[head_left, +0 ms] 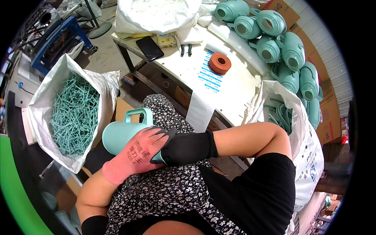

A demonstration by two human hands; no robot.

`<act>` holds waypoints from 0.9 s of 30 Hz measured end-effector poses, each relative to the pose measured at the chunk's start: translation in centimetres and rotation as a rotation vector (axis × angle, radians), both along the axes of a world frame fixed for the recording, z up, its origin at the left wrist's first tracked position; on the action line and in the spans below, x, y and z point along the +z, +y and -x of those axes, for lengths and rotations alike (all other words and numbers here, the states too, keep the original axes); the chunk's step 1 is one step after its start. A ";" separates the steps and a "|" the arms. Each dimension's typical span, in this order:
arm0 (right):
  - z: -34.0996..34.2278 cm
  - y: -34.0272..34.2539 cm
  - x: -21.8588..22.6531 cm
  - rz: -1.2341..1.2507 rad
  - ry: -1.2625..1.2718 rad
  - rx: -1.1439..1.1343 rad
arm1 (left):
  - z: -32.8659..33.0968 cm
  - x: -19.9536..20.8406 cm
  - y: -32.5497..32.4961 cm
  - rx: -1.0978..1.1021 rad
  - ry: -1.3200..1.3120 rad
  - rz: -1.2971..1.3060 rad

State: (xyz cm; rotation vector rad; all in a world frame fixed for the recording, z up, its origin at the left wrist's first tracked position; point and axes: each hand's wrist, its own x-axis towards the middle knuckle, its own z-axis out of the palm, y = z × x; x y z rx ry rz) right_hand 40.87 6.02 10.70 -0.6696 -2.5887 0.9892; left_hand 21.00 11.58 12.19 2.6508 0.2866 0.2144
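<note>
A teal plastic jug-shaped flask shell (119,135) lies on its side over my lap, its loop handle (140,113) pointing up. My left hand (141,150), in a pink glove with dark fingertips, is wrapped over the shell near its right end. From the right comes my right hand (184,149), in a black glove or sleeve, to that same end of the shell. Its fingers are hidden behind the left glove and the shell, so I cannot tell whether they are inside the shell. A sliver of teal edge shows between the two hands.
Left stands a white sack of thin teal plastic strips (74,117). The worktable (235,98) holds a phone (149,48), a brown tape roll (219,64), a label sheet (201,107) and a white bag (156,19). Several teal flask shells (270,51) are stacked right, beside another sack (305,160).
</note>
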 end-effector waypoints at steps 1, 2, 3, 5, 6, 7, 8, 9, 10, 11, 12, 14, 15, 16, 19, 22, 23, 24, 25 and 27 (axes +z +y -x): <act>-0.1 0.0 -0.6 -0.028 0.059 -0.010 | 0.0 0.0 0.0 -0.005 -0.003 -0.001; -0.1 0.1 -0.8 -0.056 0.118 -0.012 | 0.0 0.1 0.0 -0.001 -0.006 -0.001; -0.2 0.1 -0.9 -0.053 0.091 -0.003 | -0.1 0.1 0.1 -0.007 0.008 0.001; -0.5 0.3 -0.6 -0.049 0.036 0.012 | -0.3 0.1 0.4 -0.023 0.031 0.002; -0.6 0.5 -0.5 -0.069 0.073 0.010 | -0.3 0.3 0.4 -0.015 0.027 0.000; -0.6 0.7 -0.3 -0.088 0.111 0.009 | -0.2 0.5 0.4 -0.006 0.022 -0.002; -0.7 0.8 -0.2 -0.107 0.144 0.006 | -0.2 0.6 0.4 0.001 0.013 -0.004; -0.8 0.8 -0.7 -0.074 0.102 -0.002 | -0.3 0.6 0.5 -0.001 0.011 -0.002; -1.0 0.6 -1.8 -0.041 0.061 -0.009 | -0.3 0.5 0.5 -0.003 0.009 0.001; -1.1 0.6 -2.6 -0.007 0.020 -0.009 | -0.3 0.4 0.6 0.004 0.008 0.003; -1.1 0.5 -3.3 -0.030 0.082 -0.029 | -0.4 0.4 0.6 -0.002 0.021 0.009; -0.9 0.3 -3.8 -0.074 0.211 -0.073 | -0.6 0.5 0.7 -0.017 0.053 0.018; -0.9 0.2 -3.6 -0.013 0.201 -0.070 | -0.5 0.6 0.8 -0.008 0.017 0.062; -1.1 0.1 -3.1 0.047 0.191 -0.069 | -0.2 0.8 0.9 0.000 -0.020 0.105; -2.1 -0.5 -2.6 0.127 0.084 -0.072 | 2.8 -1.3 4.7 0.286 -0.136 0.218; -2.7 -1.2 -2.3 0.120 0.014 -0.105 | 10.1 -9.3 10.6 1.026 0.032 -0.229; -3.1 -1.2 -1.9 0.125 0.027 -0.137 | 12.0 -10.9 10.8 1.148 0.228 -0.024; -3.4 -1.1 -1.3 0.129 0.043 -0.161 | 13.7 -12.4 11.1 1.136 0.234 0.191; -4.0 -0.6 -0.9 0.085 0.076 -0.183 | 15.2 -13.9 11.5 1.121 0.241 0.401; -7.0 1.5 -5.5 -0.418 0.394 -0.403 | 16.5 -15.0 12.3 1.189 0.077 0.672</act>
